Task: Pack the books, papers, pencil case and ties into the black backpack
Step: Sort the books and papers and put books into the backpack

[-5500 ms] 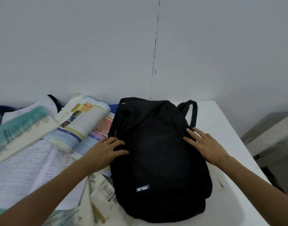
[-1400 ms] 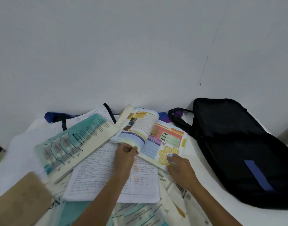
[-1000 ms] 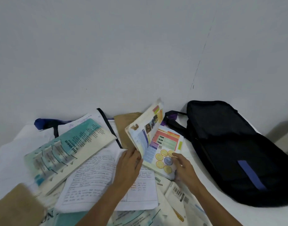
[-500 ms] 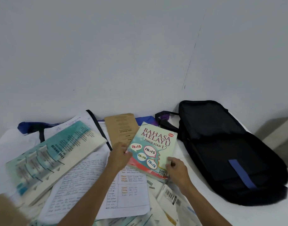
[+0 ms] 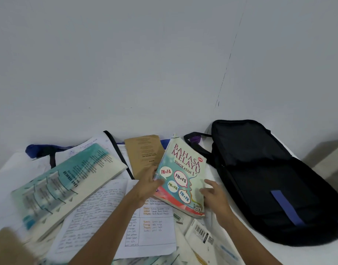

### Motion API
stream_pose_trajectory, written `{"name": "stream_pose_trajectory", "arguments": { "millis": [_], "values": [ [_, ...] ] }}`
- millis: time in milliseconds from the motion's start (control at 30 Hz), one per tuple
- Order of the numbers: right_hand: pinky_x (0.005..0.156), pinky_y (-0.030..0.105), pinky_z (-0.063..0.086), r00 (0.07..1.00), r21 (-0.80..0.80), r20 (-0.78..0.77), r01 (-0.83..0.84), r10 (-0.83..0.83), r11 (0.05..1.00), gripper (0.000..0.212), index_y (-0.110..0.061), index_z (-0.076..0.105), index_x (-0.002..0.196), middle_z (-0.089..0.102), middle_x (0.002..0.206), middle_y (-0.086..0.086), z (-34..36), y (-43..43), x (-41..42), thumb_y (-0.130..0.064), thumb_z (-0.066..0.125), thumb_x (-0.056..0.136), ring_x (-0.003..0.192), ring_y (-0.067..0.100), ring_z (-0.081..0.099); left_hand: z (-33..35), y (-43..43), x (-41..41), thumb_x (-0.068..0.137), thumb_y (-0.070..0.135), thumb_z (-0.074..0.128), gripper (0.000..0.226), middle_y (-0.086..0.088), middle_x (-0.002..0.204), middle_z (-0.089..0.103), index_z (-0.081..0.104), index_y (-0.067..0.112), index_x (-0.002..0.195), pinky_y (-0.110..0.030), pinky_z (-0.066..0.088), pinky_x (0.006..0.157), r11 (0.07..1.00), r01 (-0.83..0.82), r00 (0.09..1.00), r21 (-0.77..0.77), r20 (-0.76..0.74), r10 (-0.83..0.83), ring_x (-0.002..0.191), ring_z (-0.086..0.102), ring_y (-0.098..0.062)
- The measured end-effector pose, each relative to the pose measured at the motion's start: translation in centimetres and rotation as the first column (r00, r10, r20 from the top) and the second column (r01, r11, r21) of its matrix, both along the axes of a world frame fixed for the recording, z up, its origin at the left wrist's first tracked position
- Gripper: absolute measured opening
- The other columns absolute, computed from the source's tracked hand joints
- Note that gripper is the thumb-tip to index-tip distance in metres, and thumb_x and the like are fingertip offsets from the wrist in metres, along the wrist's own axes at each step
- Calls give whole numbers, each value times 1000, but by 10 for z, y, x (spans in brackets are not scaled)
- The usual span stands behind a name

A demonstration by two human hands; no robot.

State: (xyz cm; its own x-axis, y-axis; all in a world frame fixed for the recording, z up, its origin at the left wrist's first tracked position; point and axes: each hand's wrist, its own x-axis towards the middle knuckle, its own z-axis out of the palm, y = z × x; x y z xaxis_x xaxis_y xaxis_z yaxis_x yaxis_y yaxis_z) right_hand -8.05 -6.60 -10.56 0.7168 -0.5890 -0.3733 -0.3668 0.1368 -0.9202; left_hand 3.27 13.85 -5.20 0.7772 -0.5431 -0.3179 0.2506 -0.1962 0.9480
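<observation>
My left hand (image 5: 147,185) grips the left edge of a closed teal and red Bahasa Melayu textbook (image 5: 183,178), which is tilted up off the pile. My right hand (image 5: 215,195) touches the book's right edge with spread fingers. The black backpack (image 5: 269,180) lies open on the right of the white table, a blue strip on its inner panel. A large teal book (image 5: 66,180) lies at left. A brown booklet (image 5: 143,153) lies behind the textbook. Handwritten papers (image 5: 110,209) spread under my arms.
A dark blue cloth with a black strap (image 5: 40,151) lies at the back left by the wall. A purple item (image 5: 195,139) sits beside the backpack's strap. More printed sheets with barcodes (image 5: 200,232) lie at the front. A brown cover (image 5: 9,247) shows at the bottom left corner.
The open textbook was folded shut, and now its left side is lifted off the pile in my left hand. My right hand has shifted to its right edge.
</observation>
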Motion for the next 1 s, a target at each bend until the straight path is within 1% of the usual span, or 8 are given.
{"name": "stream_pose_trajectory", "arguments": {
  "millis": [133,267,400,500,567,667,767,1000],
  "values": [
    [83,44,57,996,175,89,-15,-1,984,37,-24,53,128,73,111,10,13,-3,7,-19,65,93,98,30,71,10,15,-15,93,3,59,42,-4,123,65,44,17,130,-55,54,88,985,43,999,-165,12,-42,107,68,-26],
    [101,60,48,951,337,305,-162,55,927,48,-14,59,130,69,122,17,51,4,13,-15,64,82,113,41,64,29,32,-27,95,1,55,44,-4,124,66,42,21,132,-55,55,88,964,91,995,-250,52,-80,112,65,-29],
    [89,50,55,910,145,406,-156,85,977,34,-11,63,119,74,112,11,95,18,8,2,55,90,100,34,70,44,47,-30,91,-8,56,49,-7,123,67,42,22,127,-48,58,83,966,30,990,-258,144,8,107,68,-27],
    [82,44,58,865,-72,462,-184,196,980,33,-15,63,116,74,111,4,109,37,1,-2,60,86,100,27,71,41,55,-31,89,-13,55,57,-4,122,68,42,22,132,-42,60,76,969,-38,970,-242,226,95,105,69,-23],
    [75,32,57,864,-153,450,-173,225,973,29,-14,63,113,74,107,0,104,45,-2,2,60,89,97,19,71,33,59,-35,91,-8,56,54,1,118,70,44,24,133,-37,60,74,972,-66,958,-223,258,125,104,69,-20],
    [68,20,54,884,-199,408,-158,228,967,32,-16,61,109,74,97,-9,93,52,-7,8,57,90,92,7,70,16,63,-45,92,2,60,42,8,110,73,52,23,128,-27,59,70,986,-89,952,-140,279,126,100,71,-19],
    [70,22,53,901,-192,396,-109,178,975,41,-23,57,114,72,102,-8,82,50,-13,9,59,88,96,5,67,6,62,-52,94,8,59,36,13,102,74,54,30,123,-22,58,64,987,-117,952,-109,272,143,90,73,-14],
    [73,26,57,901,-215,375,-146,219,966,34,-22,60,113,75,107,-6,81,44,-16,3,63,90,101,11,69,-4,55,-55,90,7,65,34,4,103,75,58,27,117,-29,60,67,979,-171,968,-113,166,189,88,74,-16]
  ]
}}
